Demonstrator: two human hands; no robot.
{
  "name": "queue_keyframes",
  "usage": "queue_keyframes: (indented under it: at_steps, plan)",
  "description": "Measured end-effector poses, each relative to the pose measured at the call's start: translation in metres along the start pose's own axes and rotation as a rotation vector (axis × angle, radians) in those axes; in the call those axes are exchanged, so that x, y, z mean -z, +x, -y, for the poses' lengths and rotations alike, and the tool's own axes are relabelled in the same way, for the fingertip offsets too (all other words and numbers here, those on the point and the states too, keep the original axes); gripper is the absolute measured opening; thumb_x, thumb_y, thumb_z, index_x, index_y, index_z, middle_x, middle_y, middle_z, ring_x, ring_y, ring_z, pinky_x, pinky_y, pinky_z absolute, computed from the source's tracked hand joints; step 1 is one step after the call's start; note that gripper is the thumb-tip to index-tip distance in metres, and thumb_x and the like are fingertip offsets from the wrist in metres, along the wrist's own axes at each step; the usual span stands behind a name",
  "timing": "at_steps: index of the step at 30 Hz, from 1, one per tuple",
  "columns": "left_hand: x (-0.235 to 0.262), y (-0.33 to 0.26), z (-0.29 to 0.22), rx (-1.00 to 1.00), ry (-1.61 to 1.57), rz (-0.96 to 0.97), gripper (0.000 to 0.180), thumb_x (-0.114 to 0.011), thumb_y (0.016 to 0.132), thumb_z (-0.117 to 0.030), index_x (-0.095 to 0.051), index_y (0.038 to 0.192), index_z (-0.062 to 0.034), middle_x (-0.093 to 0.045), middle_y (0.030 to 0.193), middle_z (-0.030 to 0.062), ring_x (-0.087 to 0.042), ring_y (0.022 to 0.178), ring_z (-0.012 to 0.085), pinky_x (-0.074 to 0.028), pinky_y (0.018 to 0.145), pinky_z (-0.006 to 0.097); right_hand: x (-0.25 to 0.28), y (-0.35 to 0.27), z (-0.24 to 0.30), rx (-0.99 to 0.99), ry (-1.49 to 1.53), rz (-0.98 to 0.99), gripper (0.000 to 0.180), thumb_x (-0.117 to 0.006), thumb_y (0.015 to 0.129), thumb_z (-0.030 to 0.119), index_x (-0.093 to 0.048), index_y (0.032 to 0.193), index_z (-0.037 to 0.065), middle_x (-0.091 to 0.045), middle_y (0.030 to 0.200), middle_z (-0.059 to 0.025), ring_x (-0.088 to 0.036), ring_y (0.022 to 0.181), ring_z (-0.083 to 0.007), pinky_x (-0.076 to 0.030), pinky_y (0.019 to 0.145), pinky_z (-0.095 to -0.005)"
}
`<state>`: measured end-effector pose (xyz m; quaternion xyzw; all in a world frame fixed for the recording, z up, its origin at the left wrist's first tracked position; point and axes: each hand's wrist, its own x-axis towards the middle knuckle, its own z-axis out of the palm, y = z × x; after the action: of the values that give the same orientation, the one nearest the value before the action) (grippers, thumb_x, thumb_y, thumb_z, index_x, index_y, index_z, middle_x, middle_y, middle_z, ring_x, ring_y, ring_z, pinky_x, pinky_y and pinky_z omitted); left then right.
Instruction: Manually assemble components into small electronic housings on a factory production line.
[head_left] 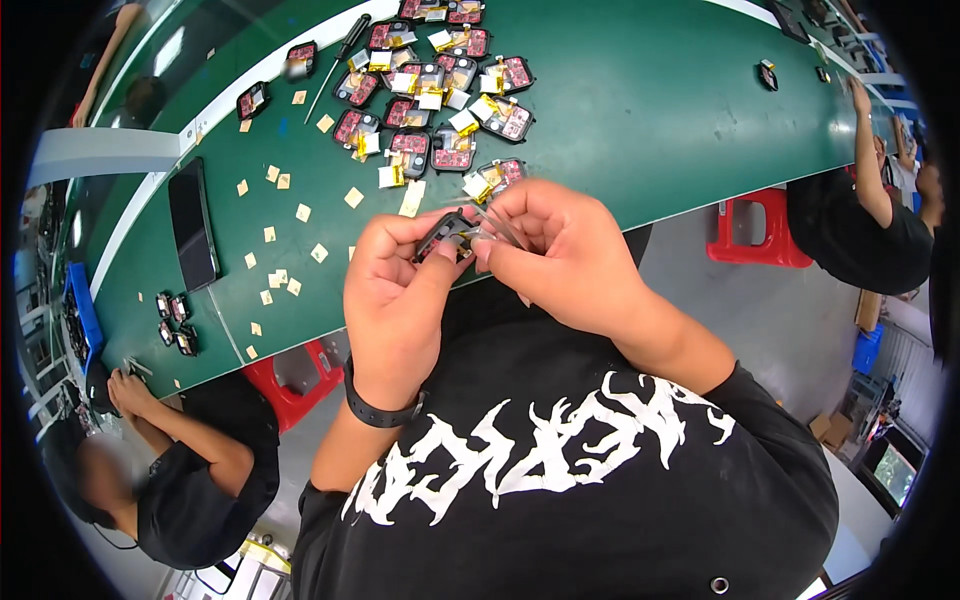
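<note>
My left hand (395,310) is closed on a small black device housing (438,235), held up at the table's near edge. In my right hand (575,250) are thin metal tweezers (506,228), pinched between the fingers. The fingertips of both hands meet over the housing, so most of its inside is hidden. Just beyond them, an open housing (502,172) with a red circuit board and a white-and-yellow battery lies on the green table (640,110). Several more such housings (408,155) are clustered farther off.
Small beige squares (303,212) are scattered left of my hands. A screwdriver (350,40) lies by the cluster, a black phone (194,225) farther left. Several small modules (178,325) sit near a co-worker's hands (128,392). Another person (850,230) sits at right, beside a red stool (765,230).
</note>
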<state>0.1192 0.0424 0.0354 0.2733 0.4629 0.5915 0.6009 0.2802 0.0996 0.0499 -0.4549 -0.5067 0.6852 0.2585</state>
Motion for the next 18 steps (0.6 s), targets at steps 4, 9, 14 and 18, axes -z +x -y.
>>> queue_keyframes:
  at_steps: [4,9,14,18]
  plan:
    - [0.005,0.000,0.008,-0.044,0.023,0.043,0.016,-0.054,0.094,0.006,-0.053,0.109,0.0005,-0.063,0.117,0.0144,-0.064,0.104,0.0172,-0.054,0.092,0.033,0.000,0.002,-0.010,0.055,0.015,-0.001,0.012,-0.070,0.088,0.006,-0.065,0.094,-0.004,-0.064,0.075,-0.0015,-0.053,0.065,-0.0036,-0.044,0.058,-0.0224]
    - [0.006,-0.002,0.005,0.012,-0.016,0.069,0.021,-0.053,0.093,0.010,-0.051,0.113,0.0039,-0.061,0.124,0.0199,-0.060,0.114,0.0200,-0.049,0.099,0.033,0.004,0.008,-0.027,0.141,-0.001,-0.047,0.013,-0.073,0.086,0.007,-0.068,0.087,-0.005,-0.061,0.073,-0.0006,-0.057,0.068,-0.0051,-0.046,0.060,-0.0237]
    - [0.005,-0.006,0.008,0.045,-0.112,0.055,0.023,-0.050,0.094,0.009,-0.051,0.116,0.0036,-0.059,0.128,0.0204,-0.059,0.117,0.0219,-0.048,0.101,0.036,-0.007,0.008,-0.033,0.147,0.155,-0.088,0.015,-0.075,0.085,0.005,-0.064,0.078,-0.003,-0.059,0.077,-0.0021,-0.065,0.087,-0.0108,-0.051,0.067,-0.0251]
    - [0.009,-0.006,0.010,0.101,-0.190,0.036,0.019,-0.049,0.095,0.002,-0.053,0.114,0.0014,-0.061,0.122,0.0208,-0.063,0.114,0.0243,-0.051,0.101,0.039,-0.008,0.006,-0.028,0.018,0.245,-0.078,0.018,-0.075,0.084,0.002,-0.058,0.083,-0.002,-0.057,0.079,-0.0027,-0.065,0.098,-0.0131,-0.052,0.073,-0.0251]
